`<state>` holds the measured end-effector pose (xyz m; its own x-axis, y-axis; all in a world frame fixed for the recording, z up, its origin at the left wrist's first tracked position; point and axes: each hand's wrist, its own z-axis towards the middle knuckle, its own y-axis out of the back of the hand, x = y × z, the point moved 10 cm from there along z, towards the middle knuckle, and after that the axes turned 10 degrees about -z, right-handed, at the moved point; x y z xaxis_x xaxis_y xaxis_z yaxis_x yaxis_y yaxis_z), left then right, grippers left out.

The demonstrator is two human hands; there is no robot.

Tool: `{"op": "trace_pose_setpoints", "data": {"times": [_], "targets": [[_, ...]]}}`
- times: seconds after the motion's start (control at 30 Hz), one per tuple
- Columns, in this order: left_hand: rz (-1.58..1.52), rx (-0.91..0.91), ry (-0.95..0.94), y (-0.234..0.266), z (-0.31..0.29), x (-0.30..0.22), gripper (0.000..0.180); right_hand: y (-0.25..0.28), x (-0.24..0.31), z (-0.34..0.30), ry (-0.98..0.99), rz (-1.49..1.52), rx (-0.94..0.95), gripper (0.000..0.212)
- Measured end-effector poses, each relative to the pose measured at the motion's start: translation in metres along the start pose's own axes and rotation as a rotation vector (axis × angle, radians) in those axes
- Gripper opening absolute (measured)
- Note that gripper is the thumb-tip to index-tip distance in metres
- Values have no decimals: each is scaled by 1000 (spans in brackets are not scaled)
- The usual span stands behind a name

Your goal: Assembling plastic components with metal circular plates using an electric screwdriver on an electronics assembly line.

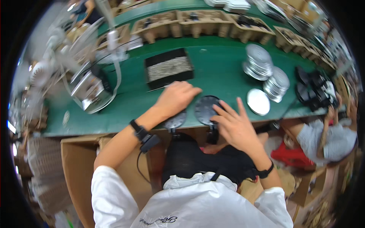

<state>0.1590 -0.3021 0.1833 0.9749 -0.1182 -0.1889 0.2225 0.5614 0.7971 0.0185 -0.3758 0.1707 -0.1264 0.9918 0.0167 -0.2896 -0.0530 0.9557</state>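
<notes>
My left hand [177, 99] is at the near edge of a black box [150, 62] filled with many thin metal pins [170, 68]. Its fingers are curled under and its thumb points right; whatever they hold is hidden. A thin silvery strip shows just left of the knuckles. Below this hand lies a dark round part [176, 121] with a short stem over the table edge. My right hand [236, 128] has its fingers spread, the tips resting on the right side of a second black round part [205, 109]. That one also has a stem reaching past the edge.
Stacks of silvery round discs [259, 60] stand to the right, with a single disc [258, 102] nearer me. Black parts [313, 88] pile up farther right, near a seated co-worker [323, 138]. Cardboard trays [205, 23] line the back; a metal device [91, 91] stands left.
</notes>
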Motion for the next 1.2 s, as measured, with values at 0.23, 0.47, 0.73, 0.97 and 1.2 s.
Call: {"op": "trace_pose_setpoints", "data": {"times": [0.23, 0.47, 0.73, 0.97, 1.2], "targets": [[-229, 29, 425, 20, 26, 14, 40, 14, -56, -34, -479, -109, -275, 62], [-209, 329, 560, -23, -7, -42, 127, 1, -73, -52, -595, -218, -246, 56], [-226, 91, 549, -25, -20, -39, 124, 17, -79, -37, -528, -199, -462, 27], [-241, 89, 566, -25, -22, -39, 123, -26, -123, -58, -1013, 1165, -712, 33], [-279, 41, 554, -22, -24, -38, 126, -42, -95, -37, -1021, 1321, -549, 36]]}}
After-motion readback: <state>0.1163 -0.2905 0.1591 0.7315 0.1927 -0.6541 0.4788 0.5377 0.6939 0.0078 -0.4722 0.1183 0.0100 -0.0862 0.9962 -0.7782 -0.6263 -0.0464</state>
